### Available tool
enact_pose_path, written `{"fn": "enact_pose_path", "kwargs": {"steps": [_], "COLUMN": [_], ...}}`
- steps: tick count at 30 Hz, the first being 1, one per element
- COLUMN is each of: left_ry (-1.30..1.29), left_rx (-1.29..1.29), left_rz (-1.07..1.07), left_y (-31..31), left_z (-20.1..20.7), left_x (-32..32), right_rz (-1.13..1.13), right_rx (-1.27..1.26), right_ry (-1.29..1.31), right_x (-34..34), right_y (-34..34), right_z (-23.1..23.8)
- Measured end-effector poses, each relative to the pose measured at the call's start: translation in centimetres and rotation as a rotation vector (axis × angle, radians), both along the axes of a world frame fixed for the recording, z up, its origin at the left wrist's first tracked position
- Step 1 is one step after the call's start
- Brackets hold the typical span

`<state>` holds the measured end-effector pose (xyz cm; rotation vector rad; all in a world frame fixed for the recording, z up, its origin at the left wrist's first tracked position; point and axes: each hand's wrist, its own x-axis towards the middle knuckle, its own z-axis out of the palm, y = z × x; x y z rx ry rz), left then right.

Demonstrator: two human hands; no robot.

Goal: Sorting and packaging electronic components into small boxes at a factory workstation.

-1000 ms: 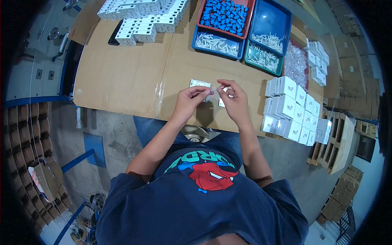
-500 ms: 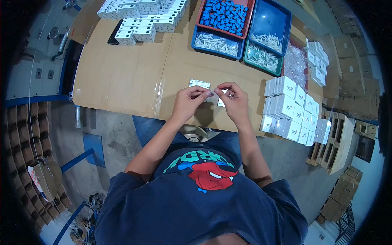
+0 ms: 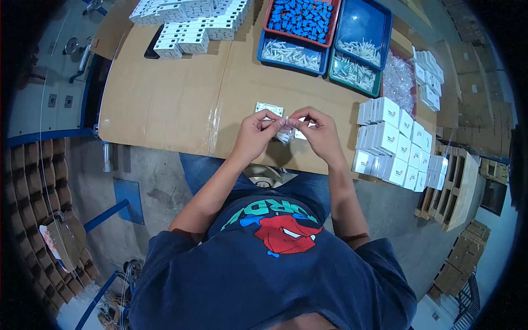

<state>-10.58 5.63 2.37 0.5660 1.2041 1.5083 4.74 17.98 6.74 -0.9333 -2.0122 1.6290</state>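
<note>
Two hands pinch a small clear bag (image 3: 285, 136) above the table (image 3: 159, 104), near its front edge.
The brown tabletop runs wide from the left hand (image 3: 254, 133) to the table's left edge; a narrower strip separates the right hand (image 3: 320, 133) from the stacked white boxes (image 3: 389, 144), and the trays (image 3: 365, 25) stand well beyond. Compared with half a second ago, the fingertips have closed together and the bag now shows plainly below them. Both hands grip its top between thumb and finger, wrists turned inward, just beside a white card (image 3: 269, 107).
</note>
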Motion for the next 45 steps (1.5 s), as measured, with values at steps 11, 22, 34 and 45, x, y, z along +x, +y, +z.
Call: {"fn": "enact_pose_path", "kwargs": {"steps": [11,22,34,45], "left_ry": [0.017,0.179,0.073,0.063], "left_rx": [-0.010,-0.005,0.028,0.054], "left_rz": [0.004,-0.016,0.096,0.256], "left_y": [-0.2,-0.2,0.0,-0.4], "left_z": [-0.6,-0.7,0.4,2.4], "left_x": [0.6,1.2,1.5,1.4], "right_rz": [0.301,0.342,0.301,-0.012], "right_rx": [-0.018,0.048,0.001,-0.317], "right_ry": [-0.114,-0.183,-0.286,0.139], "right_x": [1.3,1.5,2.0,0.9], "right_y": [1.5,2.0,2.3,0.0], "right_z": [1.5,0.5,2.3,2.7]}}
